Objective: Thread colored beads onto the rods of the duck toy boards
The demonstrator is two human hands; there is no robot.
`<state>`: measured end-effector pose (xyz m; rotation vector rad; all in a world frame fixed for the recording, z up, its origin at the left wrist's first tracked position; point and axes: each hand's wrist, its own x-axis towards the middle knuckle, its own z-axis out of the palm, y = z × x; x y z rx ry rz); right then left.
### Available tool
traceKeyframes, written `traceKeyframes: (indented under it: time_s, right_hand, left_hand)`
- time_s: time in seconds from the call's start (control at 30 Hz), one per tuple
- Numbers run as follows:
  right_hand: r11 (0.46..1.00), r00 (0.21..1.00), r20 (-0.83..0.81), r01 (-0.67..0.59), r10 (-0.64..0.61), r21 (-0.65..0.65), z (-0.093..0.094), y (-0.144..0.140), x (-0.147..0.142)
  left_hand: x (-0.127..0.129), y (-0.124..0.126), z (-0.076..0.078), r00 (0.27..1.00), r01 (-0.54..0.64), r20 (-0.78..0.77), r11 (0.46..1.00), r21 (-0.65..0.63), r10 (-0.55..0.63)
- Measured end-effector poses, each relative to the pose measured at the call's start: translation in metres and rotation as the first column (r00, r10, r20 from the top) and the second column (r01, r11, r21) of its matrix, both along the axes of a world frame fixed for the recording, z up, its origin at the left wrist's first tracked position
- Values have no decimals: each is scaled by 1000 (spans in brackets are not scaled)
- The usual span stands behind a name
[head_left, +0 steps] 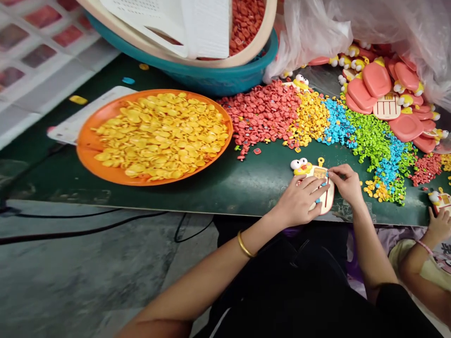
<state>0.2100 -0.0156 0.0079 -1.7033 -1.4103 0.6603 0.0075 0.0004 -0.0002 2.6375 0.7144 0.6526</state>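
A cream toy panel (328, 203) with slots and a yellow duck-like head with bulging white eyes (301, 165) lies near the table's front edge. Across its face stretches my left hand (298, 199), gripping it with fingers over the top and thumb at the lower edge. Small blue pieces (318, 201) show by those fingers. At the panel's upper right, my right hand (347, 185) is closed in a pinch on a small blue piece (328, 174), which touches or nearly touches the panel. The fingers hide part of the panel's face.
An orange tray (86, 157) of yellow pieces stands left. Behind are a teal basin (225, 80) and heaped red pieces (264, 110), yellow pieces (312, 115), blue pieces (336, 119) and green pieces (371, 136). Pink toy shells (377, 80) pile up behind right. Another person's hand (439, 225) holds a similar panel.
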Motion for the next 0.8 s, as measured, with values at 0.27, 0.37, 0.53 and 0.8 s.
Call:
traceKeyframes:
  time_s: [0.27,0.37,0.53,0.8]
  right_hand:
    - [992,916,399,-87,43,93,-1,-33,-27]
    - [979,910,388,-190,146,77,0,-40,-35]
    - [985,916,376,94,-141,141,8,-8,17]
    - [971,963,123,241,-239,-3,1,15,51]
  left_hand:
    - [5,-5,-3,987,-148,49,987,-56,151]
    - [3,-5,-7,983,-159,82,985,-67,164]
    - [1,0,-5,992,-94,76,995,-45,98]
    - [1,3,-5,992,3,124,999,-54,3]
